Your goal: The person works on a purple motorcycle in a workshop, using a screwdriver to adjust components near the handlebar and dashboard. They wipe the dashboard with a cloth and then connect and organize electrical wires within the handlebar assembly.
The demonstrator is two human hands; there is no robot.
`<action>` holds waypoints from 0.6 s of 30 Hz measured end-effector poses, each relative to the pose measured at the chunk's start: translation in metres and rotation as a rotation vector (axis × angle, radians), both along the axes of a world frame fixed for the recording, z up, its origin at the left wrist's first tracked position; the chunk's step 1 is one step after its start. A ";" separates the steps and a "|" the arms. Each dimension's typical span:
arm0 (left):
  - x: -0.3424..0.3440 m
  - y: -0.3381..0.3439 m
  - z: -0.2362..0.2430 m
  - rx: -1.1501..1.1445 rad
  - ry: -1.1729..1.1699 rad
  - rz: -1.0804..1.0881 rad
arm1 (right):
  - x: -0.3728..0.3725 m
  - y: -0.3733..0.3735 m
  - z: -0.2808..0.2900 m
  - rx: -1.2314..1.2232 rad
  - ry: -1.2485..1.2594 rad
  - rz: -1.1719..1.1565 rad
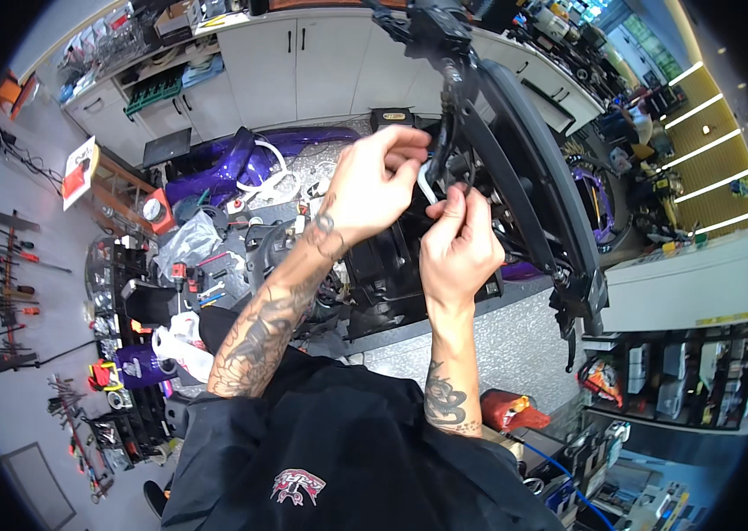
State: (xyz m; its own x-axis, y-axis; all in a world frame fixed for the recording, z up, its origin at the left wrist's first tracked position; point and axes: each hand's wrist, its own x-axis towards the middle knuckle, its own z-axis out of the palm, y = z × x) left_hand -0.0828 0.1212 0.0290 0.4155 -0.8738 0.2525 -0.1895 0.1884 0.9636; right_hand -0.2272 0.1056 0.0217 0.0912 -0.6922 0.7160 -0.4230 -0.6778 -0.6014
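Note:
My left hand (376, 181) is closed, its curled fingertips beside a black cable bundle (449, 119) that runs down from the handlebar area (436, 31). What sits between those fingers is hidden. Lower and to the right, my right hand (464, 243) pinches with thumb and forefinger near the lower end of a short white strip (426, 184). The strip spans the small gap between both hands; whether it is tape or tubing I cannot tell. Behind them lies the dark, opened body of a scooter-like vehicle (378, 270), with a long black frame piece (516, 168) on the right.
Purple body panels (215, 173) lie at the back left. A red cordless drill (181, 274), clear plastic bag (192, 239) and small tools cover the mat on the left. White cabinets (330, 66) line the back; a tool wall (11, 292) stands far left.

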 end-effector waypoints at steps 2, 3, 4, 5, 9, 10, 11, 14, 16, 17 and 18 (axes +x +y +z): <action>-0.008 0.014 -0.015 -0.039 -0.131 0.105 | 0.000 -0.001 -0.003 -0.075 0.010 -0.005; -0.013 0.018 -0.023 0.042 -0.188 0.153 | 0.000 -0.003 -0.005 -0.121 -0.007 -0.012; -0.016 0.019 -0.030 -0.059 -0.317 0.201 | -0.001 -0.003 -0.006 -0.093 0.002 -0.026; -0.020 0.021 -0.036 -0.129 -0.443 0.254 | -0.003 -0.002 -0.006 -0.089 0.003 -0.027; -0.027 0.010 -0.053 0.008 -0.442 0.274 | -0.009 0.000 -0.009 0.103 -0.080 -0.029; -0.026 0.008 -0.055 -0.036 -0.477 0.265 | -0.009 -0.001 -0.010 0.080 -0.084 -0.019; -0.024 0.007 -0.057 -0.016 -0.502 0.252 | -0.008 0.000 -0.012 0.111 -0.147 0.021; -0.021 0.004 -0.060 0.014 -0.513 0.227 | -0.007 -0.002 -0.014 0.166 -0.363 0.163; -0.019 0.001 -0.061 0.027 -0.554 0.215 | -0.008 -0.002 -0.013 0.241 -0.475 0.231; -0.018 -0.001 -0.062 0.013 -0.576 0.216 | -0.010 -0.002 -0.012 0.256 -0.508 0.257; -0.019 -0.004 -0.063 -0.002 -0.544 0.214 | -0.013 -0.001 -0.010 0.280 -0.487 0.276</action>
State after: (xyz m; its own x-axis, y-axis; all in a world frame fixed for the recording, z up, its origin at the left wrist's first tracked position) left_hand -0.1013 0.1170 -0.0337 0.3933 -0.7836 0.4809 -0.6908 0.0933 0.7170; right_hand -0.2399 0.1048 0.0119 0.0020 -0.8571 0.5151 0.1122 -0.5116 -0.8518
